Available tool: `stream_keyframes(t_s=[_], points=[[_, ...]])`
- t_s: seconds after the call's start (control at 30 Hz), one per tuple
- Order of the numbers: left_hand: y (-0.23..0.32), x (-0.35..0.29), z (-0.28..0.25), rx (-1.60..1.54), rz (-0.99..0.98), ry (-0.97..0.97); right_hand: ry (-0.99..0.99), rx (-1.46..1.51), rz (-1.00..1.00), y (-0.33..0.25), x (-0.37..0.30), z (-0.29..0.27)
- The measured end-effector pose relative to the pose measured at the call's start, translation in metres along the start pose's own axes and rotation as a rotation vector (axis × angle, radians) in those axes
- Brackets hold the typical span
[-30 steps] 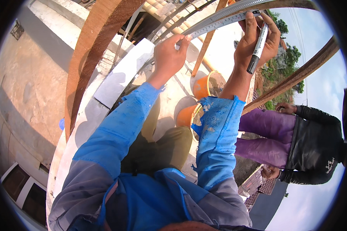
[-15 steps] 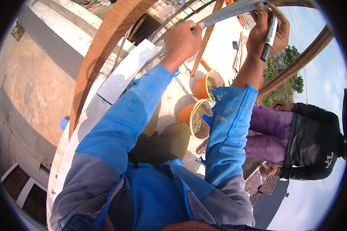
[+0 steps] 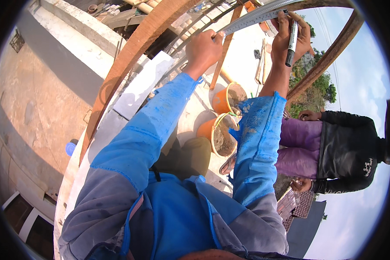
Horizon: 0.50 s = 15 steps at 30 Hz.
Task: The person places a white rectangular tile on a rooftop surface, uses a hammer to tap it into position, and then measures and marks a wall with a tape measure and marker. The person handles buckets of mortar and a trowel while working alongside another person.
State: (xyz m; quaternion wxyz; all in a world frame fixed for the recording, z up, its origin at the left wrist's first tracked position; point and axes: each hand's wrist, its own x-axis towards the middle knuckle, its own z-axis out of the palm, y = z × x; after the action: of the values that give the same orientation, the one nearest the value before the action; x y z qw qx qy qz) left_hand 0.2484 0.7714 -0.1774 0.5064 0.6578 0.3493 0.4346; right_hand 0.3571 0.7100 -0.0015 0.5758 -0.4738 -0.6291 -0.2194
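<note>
At the top of the view, a silver ruler with dark graduations (image 3: 250, 20) stretches between my raised hands. My left hand (image 3: 203, 50) is closed, its thumb and fingers pinching the ruler's left end. Farther right, my right hand (image 3: 279, 42) grips the ruler with its fingertips. A light-coloured marker (image 3: 293, 38) with a black cap also sits between that hand's fingers, the cap pointing down. Just beyond the ruler runs a shiny metal strip (image 3: 264, 7); whether the two touch I cannot tell.
A thick brown wooden beam (image 3: 132, 54) slants past my left arm, beside a pale block (image 3: 148, 81). Two orange buckets (image 3: 206, 128) holding grey material stand below my hands. At right are a wooden pole (image 3: 329, 52) and a person in a black top (image 3: 346, 147).
Both hands sit slightly farther left in the view, still holding the ruler and marker. The wooden beam appears shifted right, and more of the metal strip shows. The other person's lower hand has risen slightly.
</note>
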Motion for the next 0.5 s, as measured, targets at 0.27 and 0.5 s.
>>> stream_keyframes(t_s=[0.27,0.5], points=[[0.001,-0.001,-0.006,-0.014,0.017,-0.019,-0.014,0.001,0.011,-0.006,0.003,0.004],[0.004,-0.004,-0.01,-0.055,-0.015,-0.034,-0.044,-0.086,0.031,-0.006,0.006,0.005]])
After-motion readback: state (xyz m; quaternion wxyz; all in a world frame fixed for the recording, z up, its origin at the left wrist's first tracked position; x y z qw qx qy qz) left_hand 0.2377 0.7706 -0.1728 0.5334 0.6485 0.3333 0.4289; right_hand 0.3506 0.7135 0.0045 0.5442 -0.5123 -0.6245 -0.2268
